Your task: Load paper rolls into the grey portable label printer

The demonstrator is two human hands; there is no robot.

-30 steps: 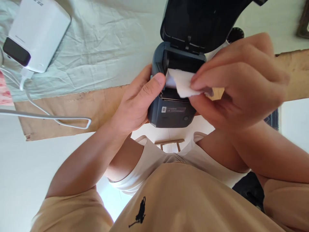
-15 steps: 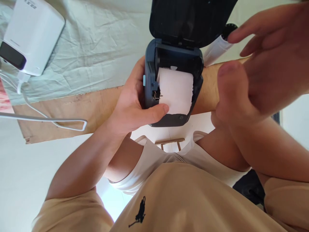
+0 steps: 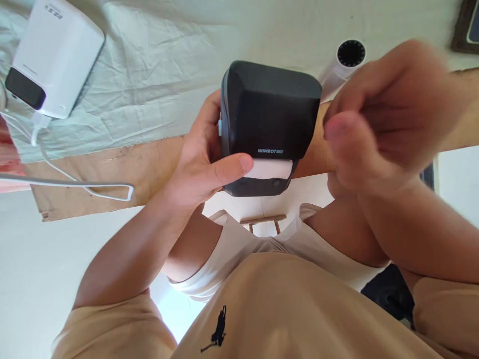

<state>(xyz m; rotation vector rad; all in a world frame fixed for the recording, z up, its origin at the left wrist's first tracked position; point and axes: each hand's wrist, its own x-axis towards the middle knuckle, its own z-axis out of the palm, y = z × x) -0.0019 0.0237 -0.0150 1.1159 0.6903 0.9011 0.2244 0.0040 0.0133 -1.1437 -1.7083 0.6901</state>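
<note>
My left hand (image 3: 202, 169) grips a black label printer (image 3: 275, 109) marked NIIMBOT, its thumb lying across the front by the paper slot. The printer's lid is down. A strip of white label paper (image 3: 271, 169) sticks out below it, above the power button. To the right of the printer, apart from it, my right hand (image 3: 381, 114) is raised with bent fingers. Motion smears those fingers, and whether they hold anything is unclear.
Behind the printer stands a white cylinder (image 3: 339, 67) with a black ridged top. A white device (image 3: 56, 55) with a dark panel lies at the left, joined to a white cable (image 3: 108, 185). Pale cloth (image 3: 157, 65) covers the wooden board (image 3: 112, 157). A dark-framed object (image 3: 466, 27) is at top right.
The printer's lid has swung down from fully raised, covering the white paper roll. My right hand's fingers have curled from stretched out. My left hand keeps its hold.
</note>
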